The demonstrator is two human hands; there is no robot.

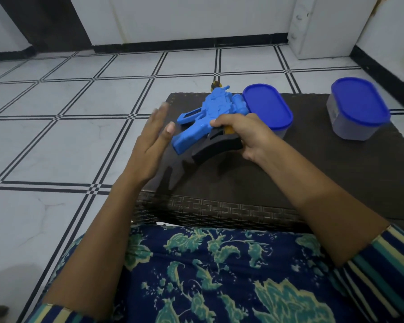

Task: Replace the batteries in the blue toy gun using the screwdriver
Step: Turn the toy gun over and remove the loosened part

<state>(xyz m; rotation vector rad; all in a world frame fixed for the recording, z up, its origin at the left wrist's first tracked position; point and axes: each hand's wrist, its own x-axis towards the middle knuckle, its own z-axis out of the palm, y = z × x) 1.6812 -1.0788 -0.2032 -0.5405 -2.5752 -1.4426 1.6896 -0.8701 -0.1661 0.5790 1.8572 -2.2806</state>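
Note:
The blue toy gun (204,117) is raised a little above the dark woven table (313,173), with its black curved magazine (216,146) pointing toward me. My right hand (245,134) grips the gun at its rear, near an orange part, fingers curled round it. Just left of the gun, my left hand (153,145) hovers with straight fingers, apart from the toy. No screwdriver or batteries are plainly visible.
Two clear containers with blue lids stand on the table, one (269,108) right behind the gun and one (358,108) at the far right. White tiled floor lies to the left. My patterned lap is against the table's near edge.

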